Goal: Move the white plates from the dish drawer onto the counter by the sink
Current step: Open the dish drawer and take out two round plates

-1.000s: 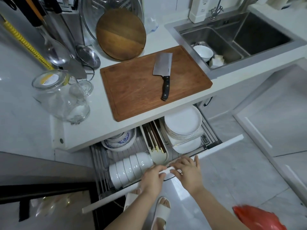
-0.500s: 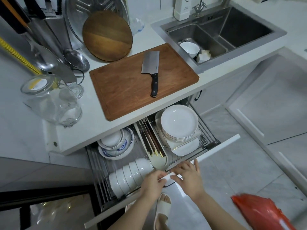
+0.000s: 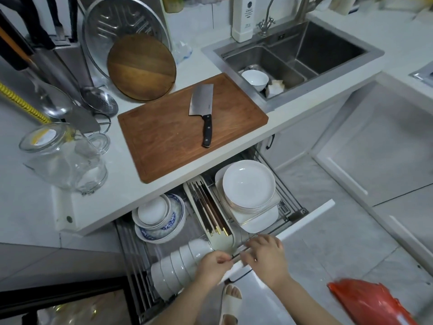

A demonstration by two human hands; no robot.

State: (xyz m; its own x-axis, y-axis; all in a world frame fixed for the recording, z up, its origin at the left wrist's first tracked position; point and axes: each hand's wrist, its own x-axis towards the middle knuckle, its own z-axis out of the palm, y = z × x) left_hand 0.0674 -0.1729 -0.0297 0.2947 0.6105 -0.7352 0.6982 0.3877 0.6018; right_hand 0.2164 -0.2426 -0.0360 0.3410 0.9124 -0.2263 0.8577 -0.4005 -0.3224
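Note:
The dish drawer stands pulled out below the counter. A stack of round white plates sits on square white plates in its right rack. Both hands hold the drawer's white front edge. My left hand grips it with curled fingers. My right hand curls over it just to the right. Neither hand touches the plates.
A wooden cutting board with a cleaver lies on the counter left of the sink, which holds a white bowl. A glass jar stands at the left. The drawer also holds white bowls, blue-patterned dishes and chopsticks.
The drawer has slid further out, exposing the whole plate stack. Both hands stayed on its front edge and came toward me with it.

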